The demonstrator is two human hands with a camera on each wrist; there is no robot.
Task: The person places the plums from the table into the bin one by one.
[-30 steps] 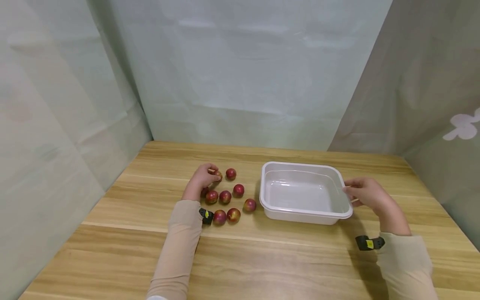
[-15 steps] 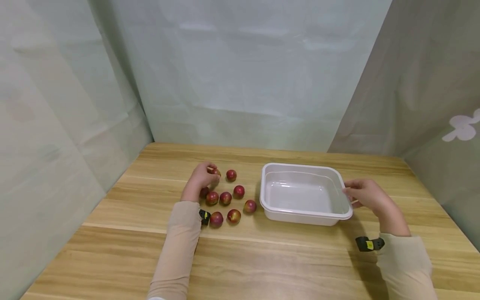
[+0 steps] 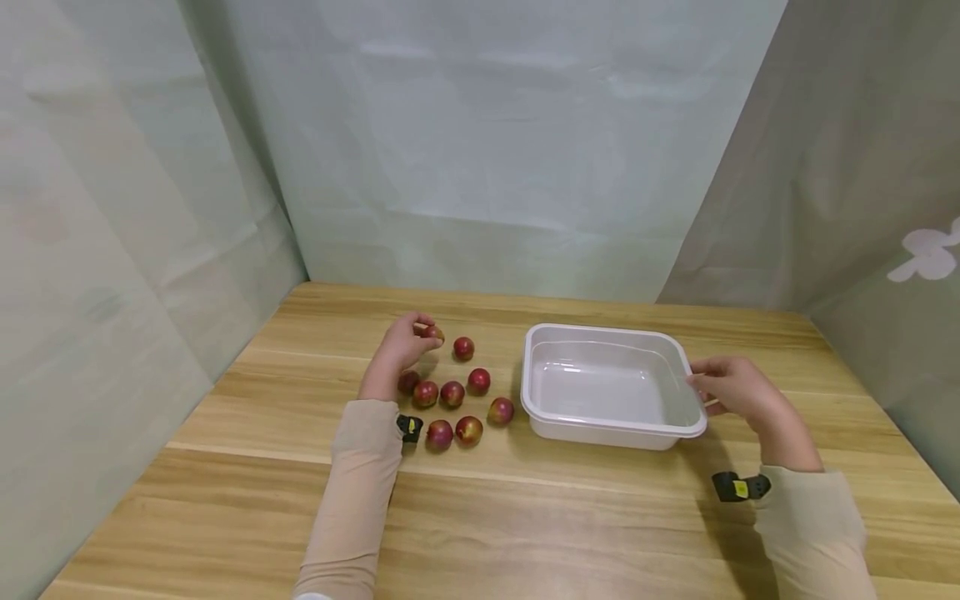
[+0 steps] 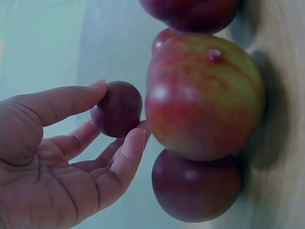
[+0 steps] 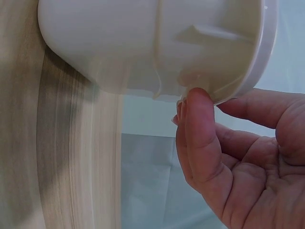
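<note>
The left hand [image 3: 397, 350] pinches one small red plum [image 4: 117, 109] between thumb and fingers [image 4: 125, 155], lifted just above the wooden desk [image 3: 525, 517] at the far edge of the other plums [image 3: 452, 394]. The right hand [image 3: 738, 396] grips the right rim of the white plastic tub [image 3: 609, 425], fingers [image 5: 196, 129] pressed under its lip, thumb on top.
</note>
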